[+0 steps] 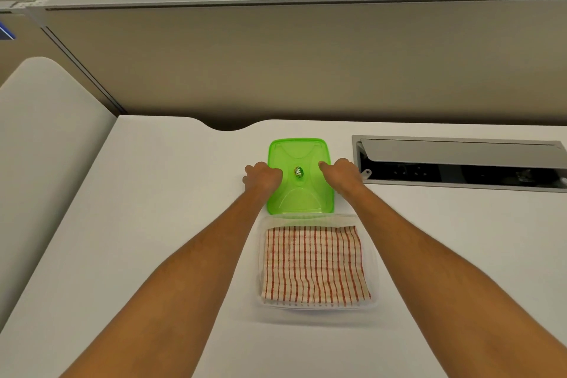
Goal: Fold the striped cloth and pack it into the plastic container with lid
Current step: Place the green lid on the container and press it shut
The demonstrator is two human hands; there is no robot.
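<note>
Nearest to us on the white worktop (153,224) sits the clear plastic container (375,258), a little right of the middle and well in from the near edge. Inside it we see the striped cloth (314,265), folded into a flat, roughly square pad with red stripes on a pale ground; it lies level and fills most of the container's floor, its edges close to the walls.

Our two bare forearms reach forward past the container, one on each side of it, without touching it so far as we can tell.

Just beyond the container's far wall lies the green lid (302,193), flat on the worktop with a small oval sticker at its centre. Our left hand (263,176) is on the lid's left edge, fingers curled around that rim. Our right hand (340,172) is at the lid's right edge, fingers bent down over it and the thumb resting on the lid's top. Both hands appear to grip the lid, though we cannot tell whether it has left the surface.

Further right, toward the far edge, a grey cable hatch (460,152) is set into the worktop with its flap raised. Behind the far edge stands a beige partition (276,64).
</note>
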